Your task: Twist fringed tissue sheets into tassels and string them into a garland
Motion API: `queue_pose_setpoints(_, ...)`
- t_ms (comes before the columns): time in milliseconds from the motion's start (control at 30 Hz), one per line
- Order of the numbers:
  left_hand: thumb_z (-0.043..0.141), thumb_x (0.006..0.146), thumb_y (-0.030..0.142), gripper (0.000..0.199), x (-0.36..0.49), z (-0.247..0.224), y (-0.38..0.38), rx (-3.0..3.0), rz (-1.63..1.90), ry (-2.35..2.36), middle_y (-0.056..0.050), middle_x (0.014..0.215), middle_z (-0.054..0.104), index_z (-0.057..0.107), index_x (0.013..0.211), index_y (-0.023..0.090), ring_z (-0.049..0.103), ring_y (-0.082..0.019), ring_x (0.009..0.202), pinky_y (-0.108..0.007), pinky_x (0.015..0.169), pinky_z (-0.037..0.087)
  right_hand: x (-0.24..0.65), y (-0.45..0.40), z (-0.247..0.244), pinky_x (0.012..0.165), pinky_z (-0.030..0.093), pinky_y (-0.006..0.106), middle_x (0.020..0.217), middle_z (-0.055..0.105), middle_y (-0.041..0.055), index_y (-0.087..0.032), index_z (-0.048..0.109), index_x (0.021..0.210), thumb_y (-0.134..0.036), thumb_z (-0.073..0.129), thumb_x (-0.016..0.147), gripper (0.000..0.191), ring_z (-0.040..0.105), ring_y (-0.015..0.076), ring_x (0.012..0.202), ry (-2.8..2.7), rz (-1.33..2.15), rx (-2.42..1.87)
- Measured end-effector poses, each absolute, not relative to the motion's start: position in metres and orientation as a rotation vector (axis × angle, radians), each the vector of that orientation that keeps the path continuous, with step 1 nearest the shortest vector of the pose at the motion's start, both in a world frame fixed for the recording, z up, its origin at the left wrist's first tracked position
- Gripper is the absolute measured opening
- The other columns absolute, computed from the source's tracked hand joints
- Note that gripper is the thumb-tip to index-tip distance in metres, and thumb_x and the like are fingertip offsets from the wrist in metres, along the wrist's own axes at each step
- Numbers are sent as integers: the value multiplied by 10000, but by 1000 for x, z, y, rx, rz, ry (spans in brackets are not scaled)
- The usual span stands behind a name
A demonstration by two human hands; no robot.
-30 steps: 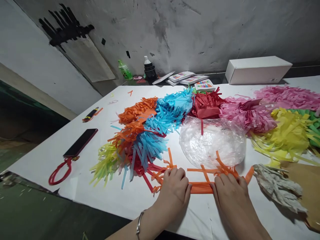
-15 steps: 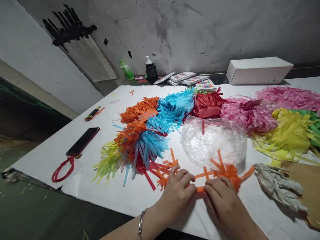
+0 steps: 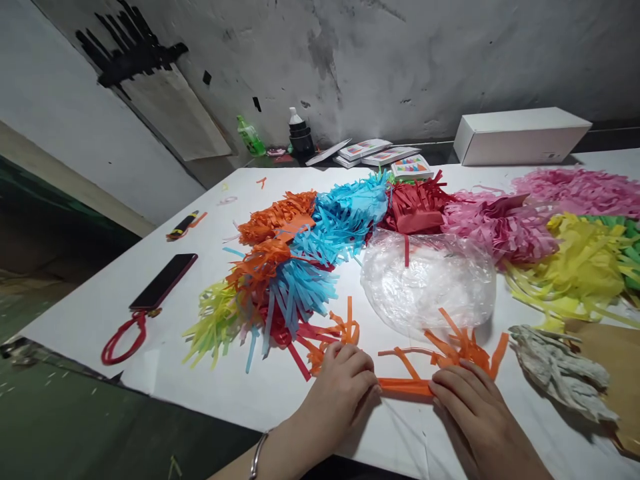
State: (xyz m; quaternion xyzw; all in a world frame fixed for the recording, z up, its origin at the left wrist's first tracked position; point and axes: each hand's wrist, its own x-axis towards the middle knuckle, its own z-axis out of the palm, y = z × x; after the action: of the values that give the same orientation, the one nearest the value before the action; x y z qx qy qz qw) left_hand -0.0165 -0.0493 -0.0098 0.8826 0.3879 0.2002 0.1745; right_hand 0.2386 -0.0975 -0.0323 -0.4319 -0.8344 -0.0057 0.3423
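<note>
An orange fringed paper tassel (image 3: 406, 387) lies across the front of the white table, its middle rolled into a flat band. My left hand (image 3: 345, 380) is closed on the band's left end, with loose orange strips beyond the fingertips. At the right end, my right hand (image 3: 470, 397) presses its closed fingers on the same band, and more orange strips fan out past them. The undersides of both hands are hidden. Just beyond the band sits a clear plastic bag (image 3: 427, 283) with a red strip on it.
Blue (image 3: 305, 287), red (image 3: 417, 207), pink (image 3: 500, 223) and yellow (image 3: 580, 267) fringed paper bundles curve around the bag. A grey glove (image 3: 557, 373) lies right. A phone (image 3: 164, 281) and a cutter (image 3: 183, 227) lie left. A white box (image 3: 523, 137) stands behind.
My hands have moved apart along the orange band, the left one leftward and the right one rightward. A longer stretch of the band now shows between them.
</note>
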Motion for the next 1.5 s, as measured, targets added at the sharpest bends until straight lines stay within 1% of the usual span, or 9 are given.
queue_pose_setpoints(167, 597, 878, 124, 135, -8, -7, -49, 2433, 473, 1317, -33, 881, 620, 595, 752, 172, 534, -214, 832, -430, 839, 369, 229, -96, -39, 909, 379, 440, 887, 609, 53, -193, 579, 829, -143, 526, 941, 134, 577, 215, 844, -2046, -2, -1392)
queue_pose_setpoints(333, 609, 855, 88, 102, -6, -11, -47, 2545, 534, 1243, -37, 915, 624, 603, 812, 180, 537, -215, 857, -428, 850, 369, 222, -95, -37, 999, 327, 505, 996, 648, 82, -180, 633, 969, -125, 473, 953, 170, 598, 255, 974, -2069, -92, -1363)
queue_pose_setpoints(433, 554, 916, 92, 143, -7, -13, -46, 2682, 565, 1052, -19, 872, 636, 619, 835, 190, 538, -194, 835, -425, 882, 352, 208, -94, -36, 964, 358, 445, 875, 640, 62, -164, 655, 990, -75, 370, 979, 299, 574, 215, 882, -2122, -66, -1205)
queue_pose_setpoints(567, 602, 935, 191, 95, -7, -10, -43, 2779, 529, 965, -4, 841, 644, 638, 848, 202, 539, -193, 832, -443, 918, 330, 195, -91, -40, 910, 364, 407, 690, 547, 33, -164, 611, 763, 9, 341, 943, 368, 482, 187, 731, -2187, -157, -1195)
queue_pose_setpoints(700, 536, 948, 134, 146, -6, -9, -43, 2813, 569, 916, -14, 835, 652, 642, 863, 189, 536, -188, 813, -420, 881, 338, 191, -89, -40, 846, 365, 387, 692, 537, 24, -171, 576, 737, -57, 431, 962, 291, 466, 178, 705, -2144, -85, -1215)
queue_pose_setpoints(900, 531, 963, 141, 194, -3, -15, -47, 2760, 592, 940, -7, 794, 643, 598, 784, 176, 531, -177, 804, -408, 880, 343, 187, -89, -34, 754, 384, 350, 681, 542, 26, -165, 589, 740, -30, 367, 974, 350, 475, 174, 691, -2177, -21, -1103)
queue_pose_setpoints(1100, 595, 949, 188, 150, -5, -13, -47, 2663, 542, 988, 5, 797, 644, 616, 801, 191, 530, -175, 810, -404, 875, 343, 226, -105, -40, 999, 422, 464, 904, 694, 92, -115, 681, 1000, -5, 426, 941, 284, 613, 222, 919, -2165, -103, -1071)
queue_pose_setpoints(1200, 590, 949, 177, 132, -7, -11, -49, 2644, 544, 987, 2, 800, 650, 644, 831, 201, 528, -175, 813, -399, 852, 344, 238, -115, -45, 1041, 408, 478, 1009, 723, 105, -110, 689, 1091, -55, 478, 946, 261, 633, 253, 1014, -2225, -235, -1065)
queue_pose_setpoints(1500, 573, 887, 121, 137, 9, -1, -50, 2652, 304, 1230, -36, 812, 610, 583, 762, 176, 519, -214, 802, -437, 820, 363, 216, -116, -40, 942, 412, 477, 803, 626, 28, -190, 583, 793, -104, 559, 925, 160, 574, 194, 773, -1925, 14, -1406)
